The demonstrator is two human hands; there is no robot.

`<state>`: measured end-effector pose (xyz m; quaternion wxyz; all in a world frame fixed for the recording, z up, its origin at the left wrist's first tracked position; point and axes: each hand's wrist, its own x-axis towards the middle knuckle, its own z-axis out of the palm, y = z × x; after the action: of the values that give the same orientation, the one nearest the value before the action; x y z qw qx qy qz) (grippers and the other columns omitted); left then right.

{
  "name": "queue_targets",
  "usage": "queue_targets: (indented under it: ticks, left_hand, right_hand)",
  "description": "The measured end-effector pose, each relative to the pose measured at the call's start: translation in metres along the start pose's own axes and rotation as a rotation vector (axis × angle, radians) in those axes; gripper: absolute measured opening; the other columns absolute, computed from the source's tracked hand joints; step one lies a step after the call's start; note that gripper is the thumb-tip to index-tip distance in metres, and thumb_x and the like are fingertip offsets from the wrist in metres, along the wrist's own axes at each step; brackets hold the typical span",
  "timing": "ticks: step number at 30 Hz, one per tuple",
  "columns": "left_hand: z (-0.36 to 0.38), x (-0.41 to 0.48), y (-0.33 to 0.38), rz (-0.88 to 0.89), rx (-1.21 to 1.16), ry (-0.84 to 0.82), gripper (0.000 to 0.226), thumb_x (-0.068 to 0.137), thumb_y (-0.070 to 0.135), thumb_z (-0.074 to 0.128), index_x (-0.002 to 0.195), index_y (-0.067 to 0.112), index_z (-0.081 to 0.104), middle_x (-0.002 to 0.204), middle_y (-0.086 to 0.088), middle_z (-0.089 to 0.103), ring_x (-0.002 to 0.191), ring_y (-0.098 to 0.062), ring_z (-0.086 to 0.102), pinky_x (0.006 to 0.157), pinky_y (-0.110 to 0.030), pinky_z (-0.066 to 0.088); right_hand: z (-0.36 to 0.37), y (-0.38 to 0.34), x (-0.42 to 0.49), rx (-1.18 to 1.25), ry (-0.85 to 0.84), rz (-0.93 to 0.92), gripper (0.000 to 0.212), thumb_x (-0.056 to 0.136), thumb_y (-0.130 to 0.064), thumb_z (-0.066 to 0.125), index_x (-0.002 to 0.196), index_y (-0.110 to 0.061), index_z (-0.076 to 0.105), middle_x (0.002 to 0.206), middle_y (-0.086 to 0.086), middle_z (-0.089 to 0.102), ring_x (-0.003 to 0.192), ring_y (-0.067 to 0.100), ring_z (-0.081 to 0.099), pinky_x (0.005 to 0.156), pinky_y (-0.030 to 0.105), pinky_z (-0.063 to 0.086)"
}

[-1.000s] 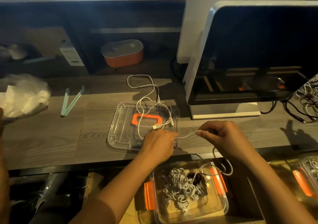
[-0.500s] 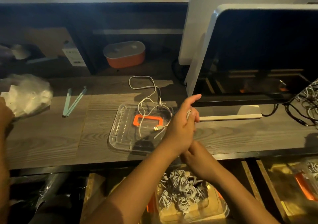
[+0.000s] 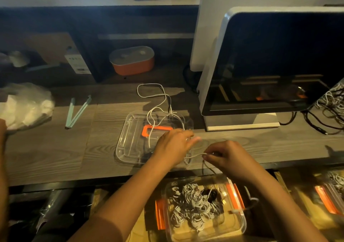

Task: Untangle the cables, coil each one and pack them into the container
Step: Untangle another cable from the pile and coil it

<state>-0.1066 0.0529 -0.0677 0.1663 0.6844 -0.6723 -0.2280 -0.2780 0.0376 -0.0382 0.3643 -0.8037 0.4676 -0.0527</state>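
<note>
We see the thin white cable (image 3: pixel 160 103) looping over the grey wooden desk (image 3: pixel 55 148) and across the clear plastic lid with an orange ring (image 3: pixel 126 141); the right hand (image 3: pixel 230 158) pinches it beside the lid; the left hand (image 3: pixel 171 147) lies over it, blurred, so we cannot tell its grip; below, the clear plastic container with orange clips (image 3: pixel 243 223) holds coiled white cables (image 3: pixel 191 204).

Your white cable (image 3: pixel 151 93) lies in loose loops across the clear lid (image 3: pixel 126 145). Clear container (image 3: pixel 244 222) below holds coiled cables (image 3: pixel 191 210).

White cable (image 3: pixel 195 155) between left hand (image 3: pixel 172 146), over clear lid (image 3: pixel 128 141), and pinch of right hand (image 3: pixel 229 159); cable-filled container (image 3: pixel 243 223) below.
</note>
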Motion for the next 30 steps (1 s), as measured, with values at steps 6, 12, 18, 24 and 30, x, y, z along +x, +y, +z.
queue_targets:
  ticks: [6, 12, 18, 24, 30]
  left_hand:
    - [-0.001, -0.015, 0.004, 0.033, -0.020, -0.199, 0.065, 0.082, 0.053, 0.060, 0.139, 0.029, 0.039, 0.136, 0.004, 0.047, 0.121, -0.015, 0.044, 0.093, -0.027, 0.038]
    - [0.012, -0.025, 0.009, 0.023, -0.305, -0.239, 0.037, 0.095, 0.010, 0.042, 0.123, 0.029, 0.056, 0.101, 0.001, 0.061, 0.089, -0.016, 0.058, 0.080, -0.037, 0.053]
    - [-0.007, -0.026, 0.024, -0.093, -1.262, -0.174, 0.037, 0.098, 0.003, 0.035, 0.127, 0.021, 0.049, 0.132, 0.004, 0.053, 0.125, -0.006, 0.047, 0.104, -0.025, 0.040]
    - [-0.005, -0.023, 0.041, -0.106, -1.354, 0.078, 0.028, 0.099, 0.012, 0.035, 0.111, 0.026, 0.057, 0.100, 0.003, 0.070, 0.113, -0.015, 0.057, 0.095, -0.034, 0.044]
    - [0.009, -0.004, 0.042, -0.082, -0.892, 0.605, 0.018, 0.098, 0.016, 0.041, 0.095, 0.025, 0.056, 0.075, 0.011, 0.055, 0.068, -0.001, 0.052, 0.063, -0.014, 0.043]
  right_hand:
    - [-0.016, -0.003, 0.000, 0.106, 0.114, 0.027, 0.006, 0.089, -0.027, 0.061, 0.086, -0.030, 0.064, 0.073, -0.008, 0.061, 0.059, 0.000, 0.053, 0.052, 0.014, 0.038]
    - [-0.026, 0.005, 0.004, 0.143, 0.190, 0.033, 0.006, 0.082, -0.029, 0.067, 0.078, -0.028, 0.064, 0.069, 0.000, 0.063, 0.059, 0.011, 0.060, 0.050, 0.020, 0.047]
    - [-0.003, 0.012, 0.005, 0.452, 0.159, 0.126, 0.022, 0.087, -0.034, 0.055, 0.081, -0.018, 0.069, 0.051, -0.002, 0.051, 0.043, 0.006, 0.047, 0.045, 0.023, 0.042]
    - [0.022, -0.006, 0.005, 0.183, 0.014, 0.086, 0.024, 0.099, -0.031, 0.041, 0.084, -0.025, 0.060, 0.058, -0.008, 0.053, 0.049, -0.002, 0.049, 0.053, 0.018, 0.034]
    - [0.045, -0.025, 0.005, 0.048, 0.079, -0.025, 0.006, 0.093, -0.025, 0.051, 0.089, -0.024, 0.055, 0.078, -0.005, 0.063, 0.068, 0.007, 0.057, 0.058, 0.022, 0.044]
